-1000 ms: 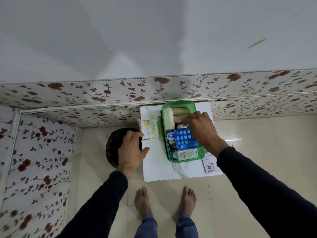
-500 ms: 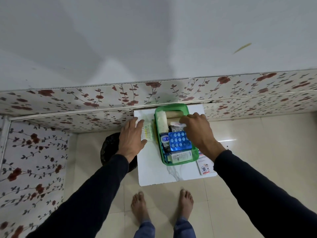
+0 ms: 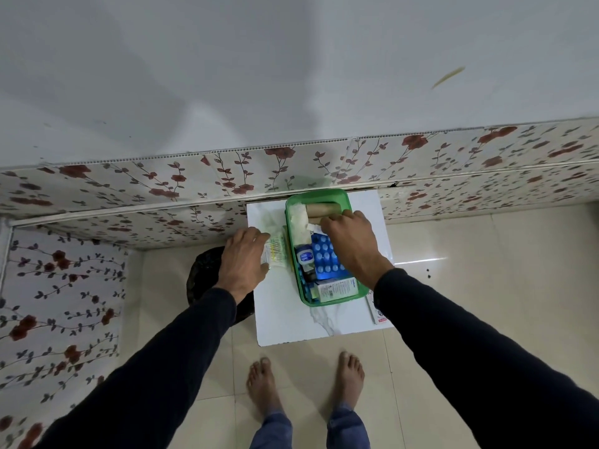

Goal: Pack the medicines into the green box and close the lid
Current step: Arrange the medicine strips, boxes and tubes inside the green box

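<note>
The green box [image 3: 324, 195] stands open on a small white marble-look table [image 3: 291, 325] against the wall. Inside lie beige bandage rolls [image 3: 322, 209], a white gauze roll [image 3: 299, 222], a blue blister pack [image 3: 324, 256], a small blue-labelled jar [image 3: 304, 256] and a white carton [image 3: 337, 288]. My right hand [image 3: 351, 244] reaches into the box and pinches a small white tube [image 3: 312, 226] over the rolls. Left of the box, my left hand [image 3: 243, 260] grips the edge of a clear packet [image 3: 276, 252] with yellow-green contents that lies on the table.
A black bin [image 3: 201, 280] sits on the floor under my left wrist. A white and red carton [image 3: 377, 314] lies at the table's right edge beside the box. Floral panels line the wall behind and to the left. My bare feet [image 3: 304, 384] stand before the table.
My left hand moved up from the table's left edge onto the clear packet and closed on it. My right hand stayed in the box, shifting the white tube slightly left.
</note>
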